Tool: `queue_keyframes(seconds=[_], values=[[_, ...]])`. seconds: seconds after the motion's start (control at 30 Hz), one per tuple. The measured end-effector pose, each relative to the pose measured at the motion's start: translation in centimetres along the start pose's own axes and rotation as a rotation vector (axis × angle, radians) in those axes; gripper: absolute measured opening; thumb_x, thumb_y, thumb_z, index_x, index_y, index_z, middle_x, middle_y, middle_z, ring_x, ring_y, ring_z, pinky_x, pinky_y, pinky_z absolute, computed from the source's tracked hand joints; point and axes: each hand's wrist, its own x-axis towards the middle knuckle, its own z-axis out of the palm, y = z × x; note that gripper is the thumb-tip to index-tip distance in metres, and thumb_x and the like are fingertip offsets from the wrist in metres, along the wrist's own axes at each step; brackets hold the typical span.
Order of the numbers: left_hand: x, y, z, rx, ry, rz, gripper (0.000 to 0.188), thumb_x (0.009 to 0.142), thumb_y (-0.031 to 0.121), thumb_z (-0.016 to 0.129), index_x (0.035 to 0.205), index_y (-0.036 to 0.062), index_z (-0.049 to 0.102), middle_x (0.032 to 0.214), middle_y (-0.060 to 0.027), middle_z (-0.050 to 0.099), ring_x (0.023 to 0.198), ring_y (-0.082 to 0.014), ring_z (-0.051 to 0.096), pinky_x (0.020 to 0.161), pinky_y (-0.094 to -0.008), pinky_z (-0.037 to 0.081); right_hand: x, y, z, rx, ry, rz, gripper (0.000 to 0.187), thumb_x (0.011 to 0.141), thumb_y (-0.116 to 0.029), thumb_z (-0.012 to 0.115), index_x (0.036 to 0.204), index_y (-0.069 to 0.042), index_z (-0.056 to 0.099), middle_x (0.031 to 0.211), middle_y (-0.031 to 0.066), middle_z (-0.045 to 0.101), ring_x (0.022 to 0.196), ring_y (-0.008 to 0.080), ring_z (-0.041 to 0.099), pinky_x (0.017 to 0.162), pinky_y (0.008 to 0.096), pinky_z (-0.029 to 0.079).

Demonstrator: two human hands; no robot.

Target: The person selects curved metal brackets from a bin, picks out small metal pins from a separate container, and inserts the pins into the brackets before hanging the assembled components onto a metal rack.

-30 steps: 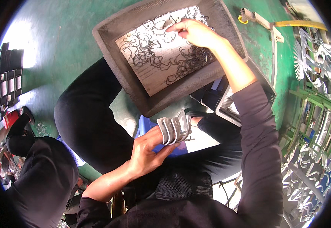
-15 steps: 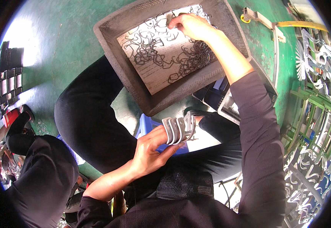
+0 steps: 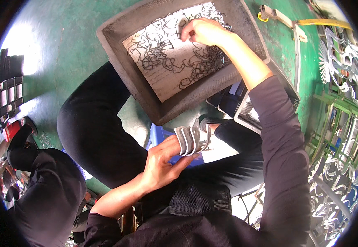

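Note:
My left hand (image 3: 162, 162) grips a small stack of grey curved metal clips (image 3: 192, 139) above my lap. My right hand (image 3: 203, 32) reaches into a grey plastic tray (image 3: 125, 76) and pinches one of the thin wire clips (image 3: 162, 49) heaped there on a sheet of cardboard (image 3: 175, 78). The tray rests against my black-trousered knee (image 3: 92, 123). Which wire piece the fingers hold is hard to make out.
A green floor (image 3: 63, 49) lies around the tray. Another person in black (image 3: 43, 193) crouches at the lower left. Racks of pale metal parts (image 3: 343, 61) stand at the right, and a second grey crate (image 3: 265, 111) sits under my right forearm. Dark parts lie at the far left (image 3: 4, 94).
My right hand has shifted slightly up and left across the wire heap in the tray. My left hand with its clip stack has barely moved.

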Motion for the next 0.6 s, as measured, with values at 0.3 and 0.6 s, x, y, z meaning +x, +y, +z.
queue_keyframes(seconds=[0.3, 0.6], values=[[0.0, -0.1, 0.0, 0.005, -0.006, 0.009, 0.026, 0.069, -0.002, 0.067, 0.095, 0.0025, 0.064, 0.092, -0.0130, 0.063, 0.089, -0.0278, 0.061, 0.078, -0.0333, 0.047, 0.3, -2.6, 2.0, 0.000, 0.024, -0.147, 0.045, 0.078, -0.008, 0.055, 0.121, -0.021, 0.053, 0.097, 0.0109, 0.064, 0.088, 0.0222, 0.061, 0.079, 0.0330, 0.047], [-0.3, -0.1, -0.1, -0.022, 0.023, 0.024, 0.025, 0.070, -0.001, 0.068, 0.094, 0.0022, 0.064, 0.092, -0.0129, 0.063, 0.087, -0.0269, 0.061, 0.077, -0.0327, 0.047, -2.9, -1.8, 1.8, -0.150, -0.243, -0.134, 0.018, 0.069, -0.008, 0.058, 0.083, -0.009, 0.068, 0.080, 0.0090, 0.066, 0.079, 0.0249, 0.063, 0.072, 0.0358, 0.048]])
